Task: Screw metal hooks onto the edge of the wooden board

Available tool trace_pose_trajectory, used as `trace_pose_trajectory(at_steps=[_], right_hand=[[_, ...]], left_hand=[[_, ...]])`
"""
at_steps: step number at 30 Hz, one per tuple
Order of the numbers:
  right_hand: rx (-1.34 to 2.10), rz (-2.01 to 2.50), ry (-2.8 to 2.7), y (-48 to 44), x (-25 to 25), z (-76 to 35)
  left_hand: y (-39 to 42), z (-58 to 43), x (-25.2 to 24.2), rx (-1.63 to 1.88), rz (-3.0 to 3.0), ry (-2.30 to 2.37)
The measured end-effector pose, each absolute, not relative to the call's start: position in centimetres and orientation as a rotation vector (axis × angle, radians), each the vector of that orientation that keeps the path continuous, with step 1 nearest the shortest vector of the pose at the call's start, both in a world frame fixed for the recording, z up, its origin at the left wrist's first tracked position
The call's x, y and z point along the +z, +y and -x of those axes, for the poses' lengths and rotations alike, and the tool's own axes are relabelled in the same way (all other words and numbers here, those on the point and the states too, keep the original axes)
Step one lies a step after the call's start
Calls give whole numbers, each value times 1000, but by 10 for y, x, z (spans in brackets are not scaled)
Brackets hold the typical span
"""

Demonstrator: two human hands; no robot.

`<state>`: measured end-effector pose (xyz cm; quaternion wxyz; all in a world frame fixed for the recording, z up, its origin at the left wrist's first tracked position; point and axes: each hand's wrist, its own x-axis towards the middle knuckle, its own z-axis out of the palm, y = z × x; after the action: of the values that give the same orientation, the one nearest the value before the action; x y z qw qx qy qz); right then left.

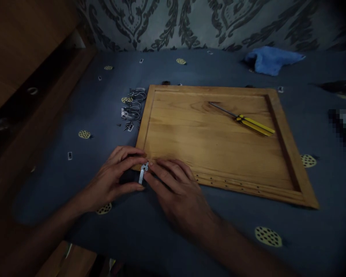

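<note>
A small silver metal bracket (144,167), with a narrow strip extending toward me, sits at the near left corner of the wooden framed panel (207,134). My left hand (112,179) holds it from the left, thumb at the strip's lower end and fingertips by the panel corner. From the right, the fingertips of my right hand (177,184) press on the same bracket, while its other fingers lie over the panel's near edge. A yellow-handled screwdriver (255,125) rests on the panel, well away from both hands.
Several metal brackets with wire loops (131,111) lie left of the panel beside a few loose screws (128,126). Dark holes run along the panel's near rail. A blue cloth (271,60) lies at the back right. Wooden furniture (25,50) stands on the left.
</note>
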<state>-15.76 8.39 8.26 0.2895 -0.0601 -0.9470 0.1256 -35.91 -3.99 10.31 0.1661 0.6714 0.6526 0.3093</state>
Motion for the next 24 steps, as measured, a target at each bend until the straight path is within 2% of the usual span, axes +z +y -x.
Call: trace_pose_trajectory(at_steps=[24], right_hand=[[346, 185, -2571, 82, 87, 156]], left_hand=[[-40, 360, 105, 853, -1911, 1870]])
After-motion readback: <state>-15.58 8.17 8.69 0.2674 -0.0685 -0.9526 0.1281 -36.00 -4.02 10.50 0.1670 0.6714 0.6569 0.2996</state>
